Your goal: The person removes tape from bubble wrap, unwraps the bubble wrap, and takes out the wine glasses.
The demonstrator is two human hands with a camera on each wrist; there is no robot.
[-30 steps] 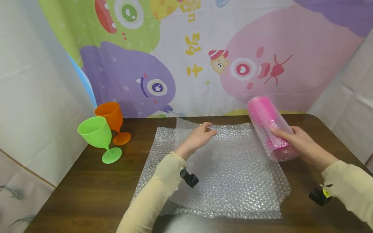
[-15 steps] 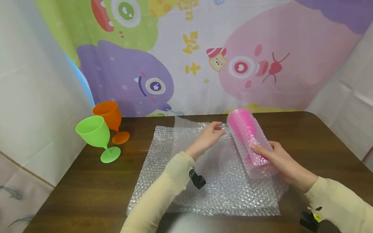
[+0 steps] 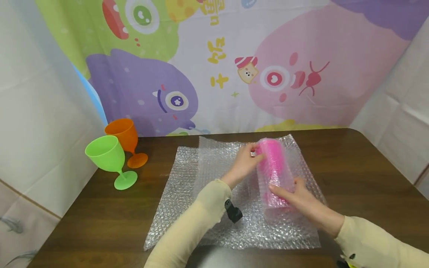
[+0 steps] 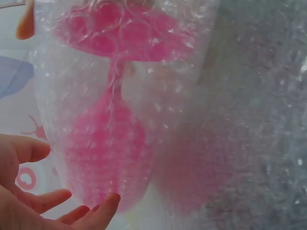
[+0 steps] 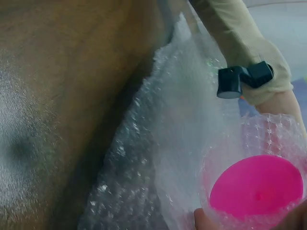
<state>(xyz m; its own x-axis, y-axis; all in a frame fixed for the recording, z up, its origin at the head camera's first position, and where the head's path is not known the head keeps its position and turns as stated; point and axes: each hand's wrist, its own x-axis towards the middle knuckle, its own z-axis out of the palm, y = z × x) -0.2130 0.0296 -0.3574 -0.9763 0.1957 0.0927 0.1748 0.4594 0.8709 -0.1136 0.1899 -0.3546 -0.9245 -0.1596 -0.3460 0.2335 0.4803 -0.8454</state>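
A pink goblet (image 3: pixel 274 160) rolled in bubble wrap lies tilted over a flat bubble wrap sheet (image 3: pixel 175 197). My right hand (image 3: pixel 306 204) grips the roll near its base end, thumb across the top. At the far end, my left hand (image 3: pixel 244 162) has its fingertips right at the wrap. Through the bubbles, the left wrist view shows the goblet's bowl (image 4: pixel 108 153), stem and foot, with loosely bent, spread left fingers (image 4: pixel 57 199) beside the bowl. The pink round foot (image 5: pixel 259 187) shows inside the wrap's end in the right wrist view.
Upright at the left of the brown table (image 3: pixel 97 223) stand a green goblet (image 3: pixel 108 154) and an orange goblet (image 3: pixel 125 136). Behind the table hangs a cartoon-printed curtain (image 3: pixel 221 111). Pale walls flank both sides.
My right hand has brought the wrapped goblet left and down over the bubble wrap sheet. My left hand has moved right to the roll's far end.
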